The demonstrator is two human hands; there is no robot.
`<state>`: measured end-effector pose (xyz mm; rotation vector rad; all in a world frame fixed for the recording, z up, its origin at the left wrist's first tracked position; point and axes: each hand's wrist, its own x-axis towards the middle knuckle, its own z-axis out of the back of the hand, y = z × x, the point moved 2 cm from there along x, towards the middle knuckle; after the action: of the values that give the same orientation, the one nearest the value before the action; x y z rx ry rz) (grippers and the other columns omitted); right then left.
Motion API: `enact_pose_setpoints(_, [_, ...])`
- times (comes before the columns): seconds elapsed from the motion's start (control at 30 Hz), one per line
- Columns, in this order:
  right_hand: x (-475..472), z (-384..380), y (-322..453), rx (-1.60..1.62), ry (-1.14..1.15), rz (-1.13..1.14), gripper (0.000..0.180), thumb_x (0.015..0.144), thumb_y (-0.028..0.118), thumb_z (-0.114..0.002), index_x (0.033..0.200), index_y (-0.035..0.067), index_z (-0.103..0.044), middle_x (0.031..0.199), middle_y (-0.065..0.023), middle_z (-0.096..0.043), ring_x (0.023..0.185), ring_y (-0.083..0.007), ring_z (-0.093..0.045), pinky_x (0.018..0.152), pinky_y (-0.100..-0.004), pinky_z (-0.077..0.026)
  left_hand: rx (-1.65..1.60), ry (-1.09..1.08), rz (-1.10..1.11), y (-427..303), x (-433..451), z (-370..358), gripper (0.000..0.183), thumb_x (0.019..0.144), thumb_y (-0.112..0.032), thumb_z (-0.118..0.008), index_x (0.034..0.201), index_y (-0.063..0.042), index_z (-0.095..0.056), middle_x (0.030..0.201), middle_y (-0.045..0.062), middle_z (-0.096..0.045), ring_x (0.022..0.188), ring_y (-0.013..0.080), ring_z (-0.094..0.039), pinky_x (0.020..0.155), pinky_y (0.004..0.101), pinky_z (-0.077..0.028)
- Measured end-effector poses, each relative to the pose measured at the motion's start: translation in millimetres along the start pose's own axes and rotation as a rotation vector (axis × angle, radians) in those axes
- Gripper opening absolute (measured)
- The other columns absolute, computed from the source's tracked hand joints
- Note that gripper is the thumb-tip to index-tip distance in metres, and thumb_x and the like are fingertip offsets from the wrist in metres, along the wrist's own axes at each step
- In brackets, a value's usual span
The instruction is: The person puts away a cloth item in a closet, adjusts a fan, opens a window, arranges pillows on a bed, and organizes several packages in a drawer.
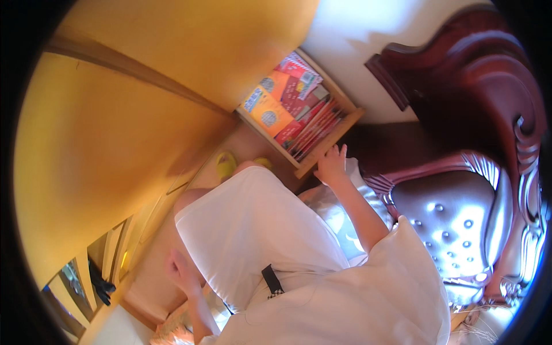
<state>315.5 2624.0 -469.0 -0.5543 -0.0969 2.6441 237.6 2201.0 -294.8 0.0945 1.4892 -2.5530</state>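
My right hand point(332, 166) is at the outer face of a pulled-out wooden drawer point(330, 144), close to its top edge. Its fingers are partly spread, and whether they grip the front or only touch it cannot be told. Inside the drawer, orange paper-covered booklets point(269, 114) lie flat over red booklets point(297, 97). A row of thin red books or packets point(317, 129) stands on edge along the drawer front. Low on the left, my left hand point(179, 269) hangs blurred beside my knee, fingers loosely curled, with nothing seen in it.
Large yellow wooden cabinet doors point(108, 129) rise on the left, close to the drawer. A dark red carved bed frame with a tufted headboard point(448, 233) stands at the right. A patterned pillow point(340, 224) lies by my right arm. Yellow slippers point(226, 165) are on the floor.
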Motion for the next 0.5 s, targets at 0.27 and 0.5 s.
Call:
enact_pose_setpoints(0.27, [-73.9, 12.8, -47.2, 0.139, 0.212, -0.055, 0.059, 0.075, 0.061, -0.059, 0.096, 0.007, -0.066, 0.091, -0.0111, -0.063, 0.090, -0.0255, -0.059, 0.078, -0.0390, -0.046, 0.089, 0.347, -0.300, -55.0, 55.1, -30.6, 0.040, 0.094, -0.009, -0.049, 0.063, -0.006, -0.024, 0.060, -0.003, -0.021, 0.056, 0.0072, -0.022, 0.048, 0.0278, -0.016])
enact_pose_setpoints(0.5, [-114.3, 24.8, -44.7, 0.307, 0.008, -0.228, 0.042, 0.073, 0.049, -0.061, 0.082, 0.008, -0.068, 0.085, -0.0105, -0.064, 0.084, -0.0267, -0.061, 0.078, -0.0417, -0.046, 0.092, 0.529, -0.391, -116.1, 89.0, -9.4, 0.040, 0.094, -0.008, -0.049, 0.063, -0.007, -0.025, 0.057, -0.003, -0.021, 0.053, 0.0064, -0.021, 0.047, 0.0269, -0.016])
